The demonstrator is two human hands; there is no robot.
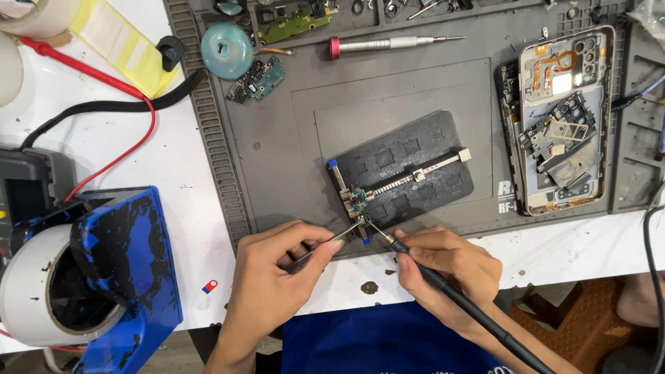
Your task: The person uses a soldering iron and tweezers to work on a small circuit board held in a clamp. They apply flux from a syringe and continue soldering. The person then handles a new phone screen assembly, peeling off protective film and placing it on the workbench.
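Light is bright and even, falling from above, so shadows stay short and soft; small ones sit under the left hand (pixel 273 273) and right hand (pixel 443 266). The white table (pixel 173 166) is close to overexposed at upper left, where detail washes out. A small hot glare spot burns on the open phone (pixel 562 118), and a faint sheen lies on the grey mat (pixel 277 131). Focus is sharp through the centre. The corners soften slightly, and straight edges bow a little near the frame's borders.
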